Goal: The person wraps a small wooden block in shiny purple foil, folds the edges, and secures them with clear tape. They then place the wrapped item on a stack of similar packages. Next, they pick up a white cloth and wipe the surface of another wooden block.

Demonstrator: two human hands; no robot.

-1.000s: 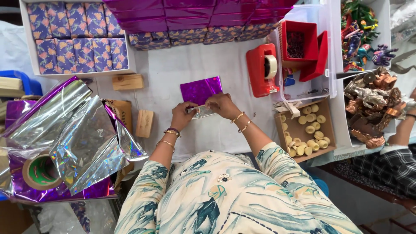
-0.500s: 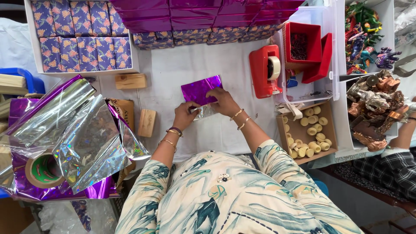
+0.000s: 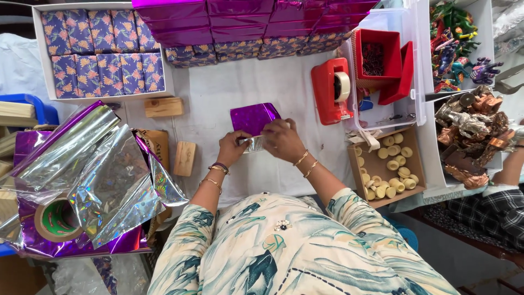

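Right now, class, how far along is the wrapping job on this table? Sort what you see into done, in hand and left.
Done: purple foil-wrapped boxes are stacked at the table's far edge. In hand: the left hand and right hand press a purple foil piece around a small item. Left: floral boxes in the white tray show no foil, and loose foil sheets lie at the left.

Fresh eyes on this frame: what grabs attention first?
Mid-table, the left hand and right hand pinch a shiny purple foil-wrapped packet. At left, crumpled holographic foil sheets lie heaped by a tape roll. To the right stands a red tape dispenser, and floral-wrapped boxes fill the top-left tray.
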